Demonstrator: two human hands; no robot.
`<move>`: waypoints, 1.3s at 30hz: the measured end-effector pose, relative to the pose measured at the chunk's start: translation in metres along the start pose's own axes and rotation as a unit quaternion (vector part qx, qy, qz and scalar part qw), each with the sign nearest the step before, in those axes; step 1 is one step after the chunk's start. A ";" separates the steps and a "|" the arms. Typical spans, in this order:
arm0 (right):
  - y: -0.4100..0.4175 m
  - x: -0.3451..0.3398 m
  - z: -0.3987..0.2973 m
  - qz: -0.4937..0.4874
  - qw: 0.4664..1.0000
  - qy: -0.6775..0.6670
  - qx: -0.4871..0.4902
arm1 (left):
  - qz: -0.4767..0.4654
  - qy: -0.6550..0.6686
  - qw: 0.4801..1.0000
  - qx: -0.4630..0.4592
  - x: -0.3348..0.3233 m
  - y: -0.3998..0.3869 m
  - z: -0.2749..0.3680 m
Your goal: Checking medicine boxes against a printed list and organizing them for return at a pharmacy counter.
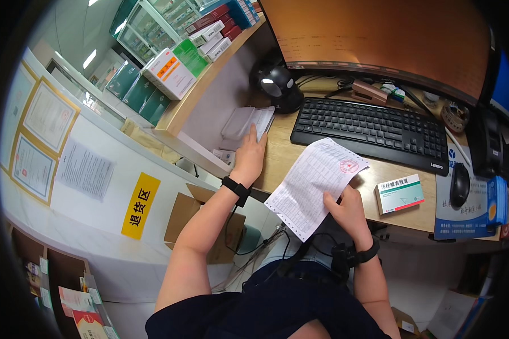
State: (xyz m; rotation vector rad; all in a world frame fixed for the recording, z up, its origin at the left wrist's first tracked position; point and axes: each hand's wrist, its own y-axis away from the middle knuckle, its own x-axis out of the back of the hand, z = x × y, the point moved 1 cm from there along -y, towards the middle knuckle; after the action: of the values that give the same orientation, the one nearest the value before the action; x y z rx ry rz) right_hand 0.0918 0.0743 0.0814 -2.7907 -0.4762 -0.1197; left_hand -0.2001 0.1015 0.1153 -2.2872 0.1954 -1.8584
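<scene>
My right hand [346,208] grips the lower right edge of a printed paper form [314,186] with punched margins and a round red stamp, held tilted over the desk's front edge. The thumb lies on top; the other fingers are partly hidden behind the sheet. At the desk's left side my left hand [251,156] rests with extended fingertips on a small stack of papers [264,120] beside a clear plastic case [236,123]. Whether it grips them I cannot tell. A white and green medicine box [400,194] lies to the right of the form.
A black keyboard [369,131] lies behind the form, below a monitor [377,46]. A black mouse [460,185] is at the right. Left of them stands a black desktop scanner [280,87]. Medicine boxes [169,74] line the raised shelf. An open carton [227,235] sits below.
</scene>
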 end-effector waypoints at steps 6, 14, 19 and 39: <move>0.001 -0.004 0.009 -0.009 1.000 0.012 0.011 | 0.007 0.010 1.000 0.005 0.006 0.001 0.002; -0.001 -0.020 -0.006 0.170 0.980 -0.096 -0.021 | 0.051 -0.117 0.992 -0.011 -0.009 0.007 -0.007; -0.011 -0.019 -0.015 0.122 0.984 0.113 0.056 | 0.006 -0.206 0.978 0.039 -0.008 0.011 -0.002; -0.133 -0.133 0.009 0.036 0.979 0.157 0.128 | -0.052 -0.097 0.987 0.119 0.005 -0.002 -0.020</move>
State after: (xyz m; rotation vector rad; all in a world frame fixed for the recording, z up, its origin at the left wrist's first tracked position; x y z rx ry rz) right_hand -0.0779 0.1552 0.0930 -2.4725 -0.2885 -0.4432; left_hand -0.2183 0.1010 0.1249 -2.3264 -0.1696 -1.5914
